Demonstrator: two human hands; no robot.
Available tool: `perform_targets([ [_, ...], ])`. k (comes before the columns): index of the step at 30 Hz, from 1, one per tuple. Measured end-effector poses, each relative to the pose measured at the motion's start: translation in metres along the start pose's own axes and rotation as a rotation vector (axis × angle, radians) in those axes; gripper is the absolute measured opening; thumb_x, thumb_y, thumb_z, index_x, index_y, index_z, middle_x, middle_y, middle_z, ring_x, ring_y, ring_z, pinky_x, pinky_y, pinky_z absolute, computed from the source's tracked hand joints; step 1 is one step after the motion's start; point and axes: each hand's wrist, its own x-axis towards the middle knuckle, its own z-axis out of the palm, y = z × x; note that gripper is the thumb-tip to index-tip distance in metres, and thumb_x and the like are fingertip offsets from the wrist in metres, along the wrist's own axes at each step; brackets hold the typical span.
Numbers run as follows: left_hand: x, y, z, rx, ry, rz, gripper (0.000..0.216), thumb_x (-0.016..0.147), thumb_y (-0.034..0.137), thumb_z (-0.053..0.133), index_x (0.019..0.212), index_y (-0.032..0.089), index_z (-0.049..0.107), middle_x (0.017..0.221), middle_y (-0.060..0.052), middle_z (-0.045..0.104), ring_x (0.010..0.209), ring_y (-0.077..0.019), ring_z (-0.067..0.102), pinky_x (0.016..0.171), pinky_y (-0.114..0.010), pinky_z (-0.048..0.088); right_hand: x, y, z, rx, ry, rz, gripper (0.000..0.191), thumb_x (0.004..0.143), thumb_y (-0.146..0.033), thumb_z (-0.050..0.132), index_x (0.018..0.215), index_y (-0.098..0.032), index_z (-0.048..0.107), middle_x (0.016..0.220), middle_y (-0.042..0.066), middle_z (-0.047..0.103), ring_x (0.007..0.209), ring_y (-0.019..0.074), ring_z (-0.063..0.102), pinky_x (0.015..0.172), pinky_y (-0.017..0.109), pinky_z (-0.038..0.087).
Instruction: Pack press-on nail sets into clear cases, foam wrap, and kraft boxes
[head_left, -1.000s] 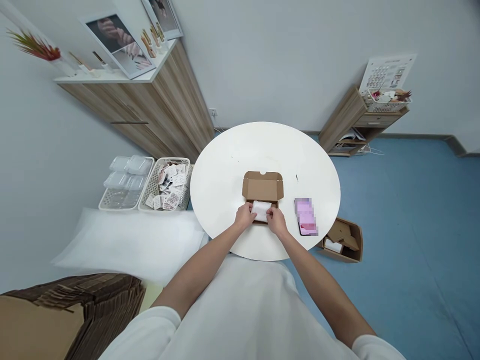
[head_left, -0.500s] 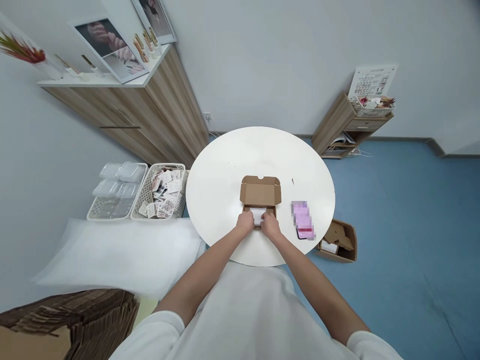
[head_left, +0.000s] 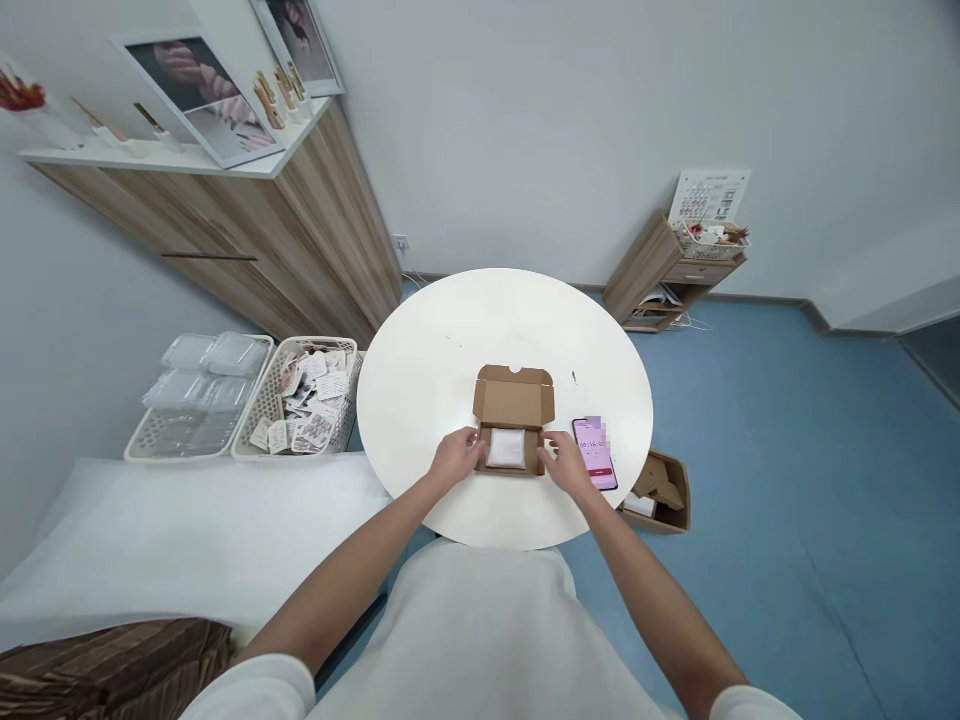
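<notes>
A small brown cardboard box [head_left: 513, 400] lies open on the round white table [head_left: 450, 370], its lid flap standing up at the far side. Inside the box lies a white wrapped packet [head_left: 506, 449]. My left hand [head_left: 455, 458] rests at the box's left wall, fingers loosely curled and touching it. At the box's right wall is my right hand [head_left: 566, 462], fingers spread and holding nothing. Both hands are off the packet.
A phone [head_left: 595, 453] with a pink screen lies on the table right of the box. Two white baskets [head_left: 300, 400] stand left of the table, one with clear containers, one with small packets. A cardboard box [head_left: 660, 490] sits on the blue floor. Wooden cabinets line the wall.
Both hands pressed the white packet down into the box, then let go and moved apart to the box's left and right sides. The camera view shifted slightly.
</notes>
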Motion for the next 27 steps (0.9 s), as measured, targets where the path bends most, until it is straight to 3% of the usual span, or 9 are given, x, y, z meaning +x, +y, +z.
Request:
perform_targets([
  [3, 0.014, -0.01, -0.017, -0.125, 0.093, -0.118, 0.038, 0.079, 0.041, 0.045, 0.109, 0.018, 0.051, 0.101, -0.008, 0.063, 0.094, -0.0183, 0.059, 0.08, -0.029, 0.043, 0.02, 0.014, -0.023, 0.102, 0.113, 0.163, 0.048, 0.07, -0.04, 0.057, 0.113, -0.019, 0.05, 0.109, 0.009, 0.055, 0.092, 0.0192, 0.054, 0.079, 0.034, 0.043],
  [5, 0.029, -0.01, -0.026, -0.162, 0.091, -0.185, 0.045, 0.078, 0.046, 0.045, 0.112, 0.017, 0.049, 0.108, -0.011, 0.061, 0.098, -0.0194, 0.057, 0.079, -0.028, 0.043, 0.039, 0.016, -0.034, 0.214, 0.131, 0.27, 0.057, 0.066, -0.047, 0.059, 0.115, -0.019, 0.048, 0.11, 0.01, 0.056, 0.093, 0.0193, 0.054, 0.074, 0.031, 0.045],
  [10, 0.067, 0.006, -0.034, -0.169, 0.079, -0.194, 0.042, 0.077, 0.039, 0.048, 0.11, 0.014, 0.052, 0.101, -0.011, 0.064, 0.095, -0.02, 0.058, 0.076, -0.028, 0.043, 0.084, 0.008, -0.042, 0.428, -0.065, 0.376, 0.049, 0.066, -0.055, 0.055, 0.099, -0.018, 0.06, 0.104, 0.011, 0.06, 0.065, 0.0135, 0.055, 0.053, 0.026, 0.044],
  [14, 0.082, 0.013, -0.025, -0.099, 0.121, -0.175, 0.027, 0.072, 0.03, 0.053, 0.095, 0.017, 0.06, 0.089, -0.007, 0.067, 0.087, -0.0196, 0.06, 0.071, -0.027, 0.044, 0.103, 0.005, -0.035, 0.527, -0.129, 0.379, 0.047, 0.064, -0.055, 0.058, 0.09, -0.017, 0.063, 0.088, 0.009, 0.063, 0.043, 0.0069, 0.042, 0.041, 0.024, 0.038],
  [19, 0.087, 0.011, -0.017, -0.057, 0.144, -0.172, 0.015, 0.072, 0.02, 0.049, 0.077, 0.02, 0.063, 0.076, -0.004, 0.066, 0.076, -0.018, 0.06, 0.065, -0.027, 0.044, 0.113, 0.006, -0.025, 0.519, -0.153, 0.396, 0.036, 0.063, -0.042, 0.064, 0.089, -0.018, 0.063, 0.067, 0.002, 0.058, 0.04, 0.0057, 0.035, 0.04, 0.023, 0.034],
  [23, 0.091, 0.011, -0.02, -0.088, 0.206, -0.158, 0.013, 0.072, 0.019, 0.049, 0.076, 0.019, 0.062, 0.075, -0.004, 0.066, 0.072, -0.0172, 0.059, 0.064, -0.027, 0.045, 0.118, -0.002, -0.025, 0.507, -0.163, 0.332, 0.026, 0.067, -0.036, 0.06, 0.085, -0.017, 0.062, 0.072, 0.002, 0.058, 0.043, 0.0052, 0.036, 0.042, 0.023, 0.034],
  [27, 0.088, 0.012, -0.025, -0.183, 0.261, -0.142, 0.014, 0.074, 0.021, 0.05, 0.084, 0.018, 0.06, 0.083, -0.004, 0.064, 0.071, -0.015, 0.059, 0.065, -0.026, 0.047, 0.113, -0.013, -0.027, 0.554, -0.153, 0.194, 0.031, 0.071, -0.032, 0.055, 0.099, -0.019, 0.058, 0.093, 0.004, 0.059, 0.046, 0.0046, 0.041, 0.048, 0.025, 0.04],
])
